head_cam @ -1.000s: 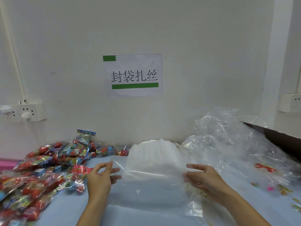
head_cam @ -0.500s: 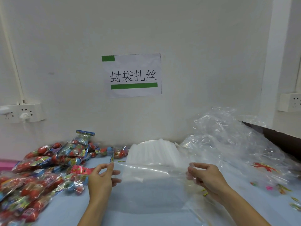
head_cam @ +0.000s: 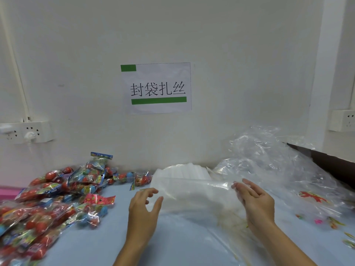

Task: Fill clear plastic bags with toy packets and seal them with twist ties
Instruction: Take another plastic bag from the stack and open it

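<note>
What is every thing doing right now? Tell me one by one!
Left hand: open, fingers spread at the bag's left edge.
Right hand: open, fingers straight against the bag's right edge.
Clear bag: empty, raised between the hands.
Toy packets: piled loose on the table, none bagged.
Bag stack: lying behind the hands.
Crumpled plastic: heaped at right.

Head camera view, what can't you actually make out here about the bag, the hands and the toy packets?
- Clear bag: whether its mouth is open; the film is transparent and glary.
- Left hand and right hand: whether any finger keeps a grip on the film; motion blur.
- Toy packets: the pile's full extent, cut off by the left edge.
- Twist ties: none identifiable; thin yellowish bits near the right hand are too small.
</note>
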